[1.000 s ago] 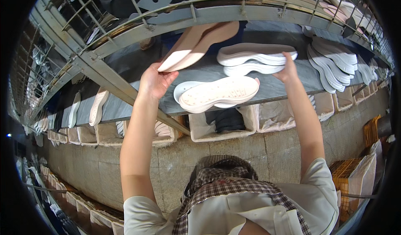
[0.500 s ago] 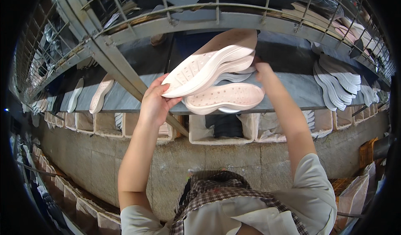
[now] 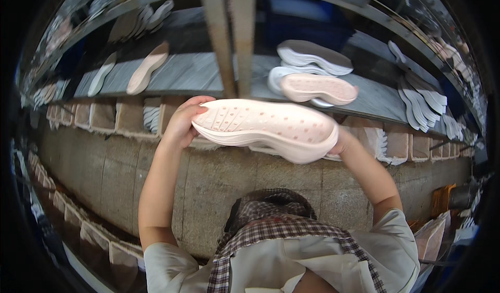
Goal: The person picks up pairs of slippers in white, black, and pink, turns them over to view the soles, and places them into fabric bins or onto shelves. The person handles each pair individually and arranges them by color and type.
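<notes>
A pale pink shoe sole [image 3: 265,123] is held level in front of me, off the shelf, its dotted and grooved inner face up. My left hand [image 3: 182,122] is closed on its left end, thumb on top. At the right end, my right hand [image 3: 341,141] grips the sole, with most of its fingers hidden behind it. Whether another sole is nested beneath, I cannot tell. Beyond it, on the grey shelf [image 3: 192,76], another pink sole [image 3: 320,88] lies against white soles [image 3: 315,58].
More soles stand along the shelf, such as a pink one [image 3: 148,68] to the left and a white group [image 3: 419,102] to the right. A metal post [image 3: 234,43] rises from the shelf. Lined bins [image 3: 101,117] line the floor below, with others behind me at left.
The pink sole has come down and toward me, off the pile, and turned level. My right hand has moved from the shelf to its right end. My view has shifted right.
</notes>
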Motion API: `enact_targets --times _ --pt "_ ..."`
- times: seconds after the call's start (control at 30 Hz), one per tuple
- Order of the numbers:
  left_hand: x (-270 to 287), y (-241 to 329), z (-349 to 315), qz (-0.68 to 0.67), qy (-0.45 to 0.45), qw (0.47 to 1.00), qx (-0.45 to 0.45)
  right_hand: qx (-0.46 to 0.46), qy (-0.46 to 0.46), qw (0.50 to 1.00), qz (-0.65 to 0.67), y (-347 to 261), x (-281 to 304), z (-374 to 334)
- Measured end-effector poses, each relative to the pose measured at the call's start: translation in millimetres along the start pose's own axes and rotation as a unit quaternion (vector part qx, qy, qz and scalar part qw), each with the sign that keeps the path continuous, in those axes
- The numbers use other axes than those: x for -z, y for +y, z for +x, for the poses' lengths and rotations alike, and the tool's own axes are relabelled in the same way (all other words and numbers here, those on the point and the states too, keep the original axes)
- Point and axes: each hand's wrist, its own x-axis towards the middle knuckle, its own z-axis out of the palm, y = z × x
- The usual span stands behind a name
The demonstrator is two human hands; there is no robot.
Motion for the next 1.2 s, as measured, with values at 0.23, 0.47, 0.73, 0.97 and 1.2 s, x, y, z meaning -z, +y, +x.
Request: enact_targets --times 0.23,0.47,0.73,0.97,1.2 --pt "105.9 -37.3 -60.2 -0.165 0.154 0.974 0.023 -0.024 -0.104 0.994 -0.014 157.2 -90.0 83.3" --pt "92.8 -116.9 -142.0 -0.111 0.174 0.978 -0.023 0.039 -0.103 0.992 -0.06 231.5 -151.6 108.7" --pt "247.2 -204.8 -186.9 -0.502 -0.033 0.832 -0.232 0.151 -0.036 0.806 -0.571 242.2 -140.2 155.5" --pt "291.1 -263.2 -211.3 -0.288 0.356 0.852 -0.252 0.097 0.091 0.654 -0.745 240.8 -114.2 165.6" --pt "160.3 -203.8 -175.8 -0.096 0.462 0.879 -0.062 0.013 -0.046 0.989 -0.139 241.9 -101.5 150.4"
